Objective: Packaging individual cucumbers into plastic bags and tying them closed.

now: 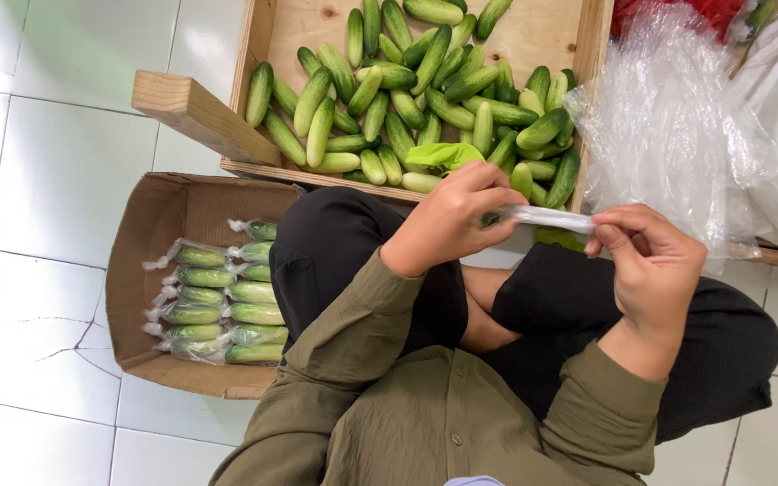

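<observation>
We hold a thin clear plastic bag (547, 217) stretched between our two hands, just above our lap. A little dark green shows inside it close to our left hand, so we think a cucumber is going in or is already in, but the plastic hides most of it.

Our left hand (455, 220) has its fingers pinched together on one end of the bag. Our right hand (652, 261) has its fingers closed on the other end. Both hands are clamped on the same bag.

We judge that this is the wrapping step: one cucumber and one bag. The next move calls for a snug pull on the plastic and a firm twist at the end, with both hands holding tight so the bag does not slip.

Just past our left hand is a wooden crate (263, 54) full of loose cucumbers (407, 99). Past our right hand lies a heap of clear plastic bags (668, 117). Off to the outer side of our left hand, beside our knee, a cardboard box (141, 270) sits on the white tile floor (47, 162). It holds wrapped cucumbers (218, 306) lying in neat rows.
</observation>
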